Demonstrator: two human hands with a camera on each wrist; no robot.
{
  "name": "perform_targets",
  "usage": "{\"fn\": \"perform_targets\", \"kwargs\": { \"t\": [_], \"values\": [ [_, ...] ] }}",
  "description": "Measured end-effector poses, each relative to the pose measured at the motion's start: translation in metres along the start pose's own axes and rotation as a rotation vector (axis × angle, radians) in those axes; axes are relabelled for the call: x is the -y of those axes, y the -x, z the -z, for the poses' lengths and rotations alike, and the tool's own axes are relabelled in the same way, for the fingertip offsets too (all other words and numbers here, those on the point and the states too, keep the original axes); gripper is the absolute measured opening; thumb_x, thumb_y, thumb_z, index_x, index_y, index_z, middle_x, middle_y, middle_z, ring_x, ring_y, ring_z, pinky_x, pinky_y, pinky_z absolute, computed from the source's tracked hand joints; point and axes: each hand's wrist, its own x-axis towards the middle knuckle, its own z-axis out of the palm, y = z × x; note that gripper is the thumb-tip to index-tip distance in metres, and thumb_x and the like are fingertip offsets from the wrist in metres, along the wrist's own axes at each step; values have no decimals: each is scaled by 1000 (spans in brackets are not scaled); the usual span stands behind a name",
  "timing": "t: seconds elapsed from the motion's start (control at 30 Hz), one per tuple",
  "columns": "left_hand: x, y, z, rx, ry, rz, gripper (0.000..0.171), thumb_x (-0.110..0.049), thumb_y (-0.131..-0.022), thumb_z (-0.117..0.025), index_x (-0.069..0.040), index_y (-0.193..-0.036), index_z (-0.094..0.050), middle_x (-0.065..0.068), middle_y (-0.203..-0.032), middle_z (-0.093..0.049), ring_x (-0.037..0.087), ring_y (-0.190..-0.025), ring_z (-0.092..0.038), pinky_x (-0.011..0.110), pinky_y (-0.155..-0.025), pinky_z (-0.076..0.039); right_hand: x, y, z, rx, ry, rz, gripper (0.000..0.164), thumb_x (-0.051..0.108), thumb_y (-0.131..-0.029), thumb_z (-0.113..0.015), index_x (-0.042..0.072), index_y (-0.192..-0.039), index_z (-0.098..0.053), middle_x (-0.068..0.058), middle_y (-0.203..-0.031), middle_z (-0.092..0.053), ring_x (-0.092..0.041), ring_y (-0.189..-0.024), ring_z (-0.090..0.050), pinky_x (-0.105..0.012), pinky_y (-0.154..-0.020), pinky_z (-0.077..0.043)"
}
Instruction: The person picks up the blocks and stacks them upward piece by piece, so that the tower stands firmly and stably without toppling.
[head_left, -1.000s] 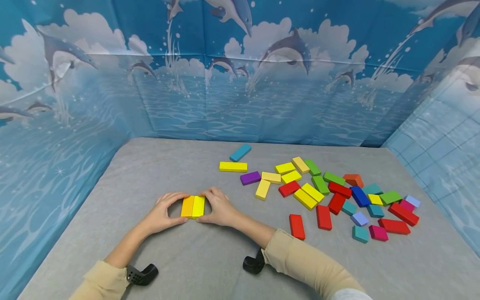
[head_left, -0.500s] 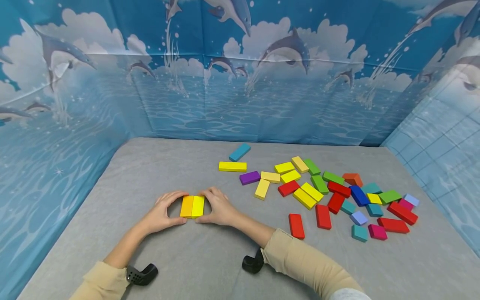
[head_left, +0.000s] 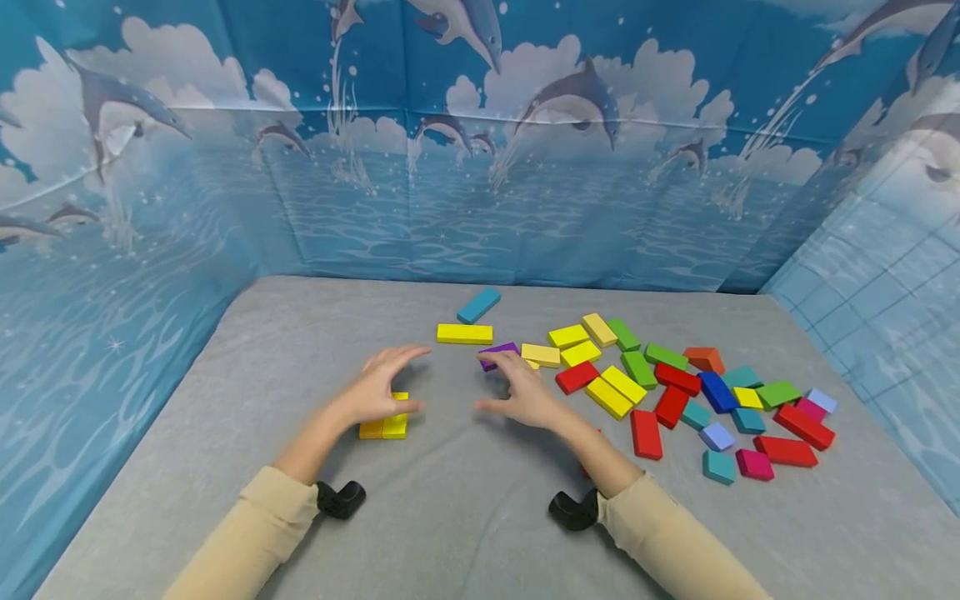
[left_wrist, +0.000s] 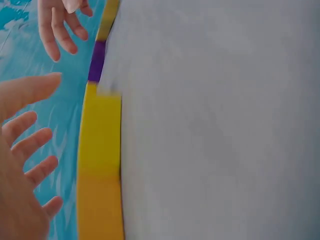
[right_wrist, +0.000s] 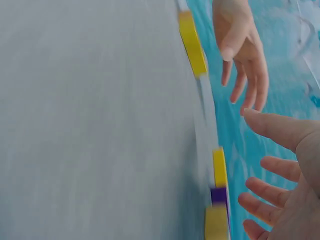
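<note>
Your orange block [head_left: 371,430] and yellow block [head_left: 394,427] lie flat, side by side and touching, on the grey cloth [head_left: 457,508], just under your left hand [head_left: 378,387], which covers part of them in the head view. Their long axes run parallel, pointing away from you, with the orange one on the left. Your left fingers are spread, thumb wide apart, holding nothing; your right hand [head_left: 525,392] has the same wide shape, holds nothing, and covers part of the purple block [head_left: 491,360].

Grey cloth stretches between your hands, and from the pair out to the left edge. Beyond them, a long yellow block [head_left: 465,334] points left to right, near the far edge by the dolphin curtain [head_left: 450,208]. Scattered blocks crowd the right side.
</note>
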Motion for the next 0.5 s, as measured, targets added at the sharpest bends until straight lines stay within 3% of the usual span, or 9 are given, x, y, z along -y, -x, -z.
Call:
{"fn": "perform_targets", "kwargs": {
  "t": [0.27, 0.5],
  "values": [
    [-29, -58, -29, 156, -131, -9, 75, -31, -76, -71, -20, -141, -36, 2, -144, -35, 25, -133, -26, 50, -108, -13, -32, 20, 21, -80, 76, -156, 71, 26, -77, -74, 5, -135, -41, -16, -134, -41, -34, -121, -38, -57, -98, -30],
    [-41, -85, -46, 183, -157, -4, 73, -30, -77, -70, -22, -141, -35, 2, -143, -36, 22, -132, -28, 47, -107, -19, -44, 25, 21, -104, 106, -163, 67, 27, -76, -75, 2, -131, -45, -15, -126, -46, -33, -114, -44, -53, -94, -34]
  ]
}}
